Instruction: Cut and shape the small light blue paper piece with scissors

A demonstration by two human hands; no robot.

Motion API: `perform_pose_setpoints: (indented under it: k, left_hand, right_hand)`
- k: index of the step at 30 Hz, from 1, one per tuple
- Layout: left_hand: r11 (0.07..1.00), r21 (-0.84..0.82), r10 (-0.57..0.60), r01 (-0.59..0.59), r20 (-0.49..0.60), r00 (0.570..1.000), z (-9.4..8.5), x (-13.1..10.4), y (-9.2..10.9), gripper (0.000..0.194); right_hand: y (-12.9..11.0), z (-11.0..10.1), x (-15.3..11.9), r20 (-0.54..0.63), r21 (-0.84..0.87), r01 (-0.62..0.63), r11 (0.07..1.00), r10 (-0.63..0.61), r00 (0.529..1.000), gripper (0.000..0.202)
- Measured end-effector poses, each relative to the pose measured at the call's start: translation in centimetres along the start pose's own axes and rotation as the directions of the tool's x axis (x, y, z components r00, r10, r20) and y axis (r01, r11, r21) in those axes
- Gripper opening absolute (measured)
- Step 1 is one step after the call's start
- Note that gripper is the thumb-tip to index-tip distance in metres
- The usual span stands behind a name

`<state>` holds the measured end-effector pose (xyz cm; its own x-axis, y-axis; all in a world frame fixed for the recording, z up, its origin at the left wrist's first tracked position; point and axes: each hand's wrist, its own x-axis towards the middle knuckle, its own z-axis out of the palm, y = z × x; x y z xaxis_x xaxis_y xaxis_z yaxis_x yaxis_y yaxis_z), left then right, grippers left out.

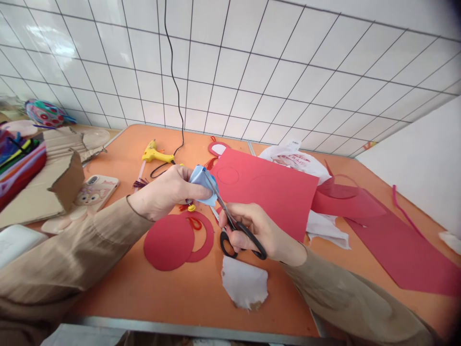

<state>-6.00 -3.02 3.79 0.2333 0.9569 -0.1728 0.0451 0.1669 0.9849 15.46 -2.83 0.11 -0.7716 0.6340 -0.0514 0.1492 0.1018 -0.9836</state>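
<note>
My left hand point(173, 190) pinches a folded light-blue piece point(202, 185), paper or cloth, above the middle of the table. In my right hand point(261, 228) is a pair of black-handled scissors point(248, 240), its blades pointing up and left along the blue piece's right edge. Whether the blades are cutting into it I cannot tell. Below my left hand lie a red paper disc point(168, 242) and a red paper ring point(206, 245), with a small red loop on the ring. A large red sheet point(273, 192) with a drawn circle lies behind my right hand.
A yellow glue gun point(156, 153) with a black cord lies at the back. At left are a phone point(97, 190), torn cardboard point(61, 178) and colourful pipe cleaners point(21, 163). A torn white scrap point(245, 282) lies in front; a plastic bag point(297, 161) and red paper point(403, 245) are at right.
</note>
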Motion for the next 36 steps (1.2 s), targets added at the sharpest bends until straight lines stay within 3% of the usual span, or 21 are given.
perform_pose_setpoints:
  k: [14, 30, 36]
  left_hand:
    - [1.000, -0.013, -0.001, 0.001, 0.026, 1.000, -0.09, 0.01, -0.28, 0.008]
    - [0.984, -0.178, 0.007, 0.001, 0.044, 0.999, 0.20, 0.18, -0.59, 0.015]
    - [0.978, -0.210, 0.005, 0.002, 0.032, 0.999, 0.24, 0.21, -0.72, 0.008]
  right_hand:
    - [0.28, -0.04, -0.05, 0.039, 0.095, 0.021, 0.995, -0.024, 0.999, 0.058]
    - [0.92, -0.02, 0.05, 0.020, 0.066, 0.069, 0.995, -0.071, 0.997, 0.056]
    - [0.91, -0.09, 0.08, 0.021, 0.046, 0.074, 0.996, -0.075, 0.997, 0.055]
